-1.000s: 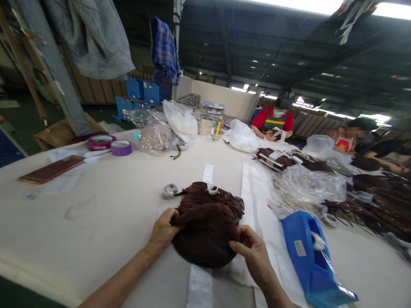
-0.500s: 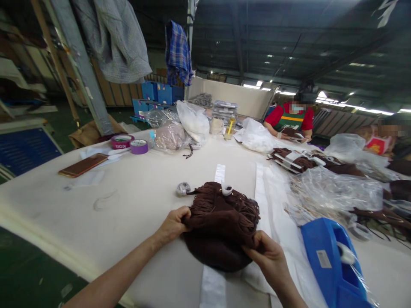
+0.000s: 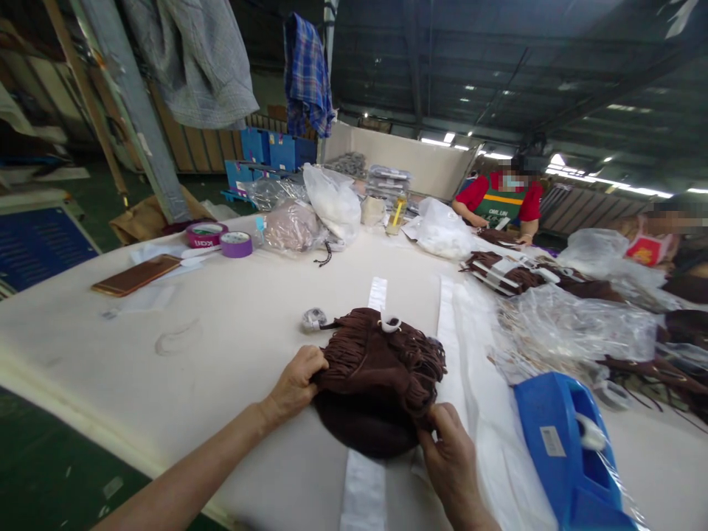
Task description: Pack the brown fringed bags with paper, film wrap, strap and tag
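A dark brown fringed bag lies on the pale table in front of me, over a white strip. My left hand is closed on the bag's left edge, fingers pinching the fabric beside the fringe. At the lower right edge, my right hand grips the fabric between thumb and fingers. White wrapping sits around a fitting at the bag's top. A small plastic-wrapped end on a dark cord sticks out to the upper left. The bag's underside is hidden.
A blue tape dispenser stands at right, near clear plastic bags. Tape rolls and a phone lie at left. Stuffed plastic bags stand behind. A co-worker handles brown items across the table.
The bag's fringed flap has been drawn down and flattened at the front, showing more fringe on the left. My right hand has shifted slightly lower; both hands keep their hold.
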Demonstrator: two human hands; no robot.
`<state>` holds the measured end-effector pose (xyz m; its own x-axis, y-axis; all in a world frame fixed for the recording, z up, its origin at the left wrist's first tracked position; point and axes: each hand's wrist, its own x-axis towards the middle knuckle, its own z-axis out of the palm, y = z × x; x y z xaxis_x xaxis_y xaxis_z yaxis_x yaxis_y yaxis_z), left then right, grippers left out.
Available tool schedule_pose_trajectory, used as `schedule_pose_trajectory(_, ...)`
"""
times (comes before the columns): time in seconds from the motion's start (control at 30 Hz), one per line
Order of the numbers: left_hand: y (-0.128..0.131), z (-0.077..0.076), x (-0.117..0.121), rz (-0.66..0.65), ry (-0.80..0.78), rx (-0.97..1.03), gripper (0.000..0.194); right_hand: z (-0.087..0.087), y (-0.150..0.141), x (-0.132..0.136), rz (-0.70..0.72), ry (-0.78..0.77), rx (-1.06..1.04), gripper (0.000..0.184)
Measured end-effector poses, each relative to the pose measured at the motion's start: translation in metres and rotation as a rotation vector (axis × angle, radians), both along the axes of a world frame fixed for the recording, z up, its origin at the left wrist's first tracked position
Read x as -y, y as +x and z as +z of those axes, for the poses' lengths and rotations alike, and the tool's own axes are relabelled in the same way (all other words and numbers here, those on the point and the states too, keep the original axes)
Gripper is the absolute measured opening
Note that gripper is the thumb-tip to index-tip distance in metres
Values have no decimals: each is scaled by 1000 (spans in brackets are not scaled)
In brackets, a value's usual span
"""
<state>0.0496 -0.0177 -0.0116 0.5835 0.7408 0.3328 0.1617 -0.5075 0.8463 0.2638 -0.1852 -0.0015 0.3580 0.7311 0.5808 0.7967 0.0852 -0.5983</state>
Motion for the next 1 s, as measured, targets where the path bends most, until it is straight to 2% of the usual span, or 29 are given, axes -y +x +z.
schedule_pose_trajectory(0.1, 2, 0, -2, -21, 31, -34, 11, -8, 0, -1, -43, -48, -147, 7)
schedule_pose_trajectory(0.23, 3, -4, -6, -21, 18, -80, 8, -12, 5, -2, 56, -139, -284, 4)
schedule_pose_trajectory(0.4, 3, 0, -8, -72, 24, -134, 14, -5, 12, -1, 166, -180, -200, 13)
schedule_pose_trajectory(0.5, 3, 2, -10, -94, 64, -160, 18, -6, 14, -2, 224, -179, -110, 32)
schedule_pose_trajectory(0.57, 3, 1, -12, -108, 108, -180, 18, -9, 15, -3, 244, -172, -47, 37)
schedule_pose_trajectory(0.7, -6, -1, -8, -38, 230, -206, 9, -13, 16, -3, 254, -144, 38, 40)
schedule_pose_trajectory(0.77, -10, 6, 1, 31, 351, -209, 7, -15, 15, -2, 243, -133, 84, 42)
schedule_pose_trajectory(0.83, -9, 19, 15, 42, 591, -215, 25, -15, 13, -2, 231, -129, 115, 42)
schedule_pose_trajectory(0.9, 2, 35, 28, -33, 861, -233, 38, -16, 11, -1, 230, -133, 113, 41)
schedule_pose_trajectory(1.0, 27, 55, 36, -276, 1018, -284, 40, -19, 9, 0, 226, -123, 83, 43)
